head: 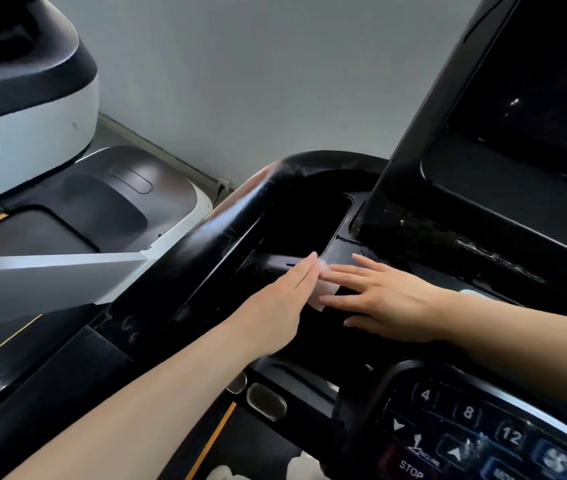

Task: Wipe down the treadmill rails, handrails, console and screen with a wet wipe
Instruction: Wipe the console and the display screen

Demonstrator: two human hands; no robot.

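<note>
From the head view, looking down over the arms, both hands lie flat on the black console [313,233] of the treadmill, on the ledge just in front of the recessed tray. The left hand [275,303] reaches in with its fingers straight and together, palm down. The right hand [379,303] comes across from the other side, fingers spread a little and also straight. Neither is curled round anything.

The wet wipe [323,289] sits between them — a small pale bunch, pinned to the plastic under the fingertips of both hands, with only a strip of it showing. Pressing it flat like that, I'd guess, is to keep as much of the damp cloth on the surface as possible, and two hands steady it on a ledge that slopes toward the tray.

The handrail [240,209] curves round to the left of the hands and shows smeary streaks, which may be wetness from wiping; I can't say for sure. The screen [534,81] rises dark on the right, with droplets on the ledge beneath it. The keypad [465,427] with its numbers and STOP button sits nearest, lower right — probably yet to be done. Another machine [26,98] stands off to the left, well apart.
</note>
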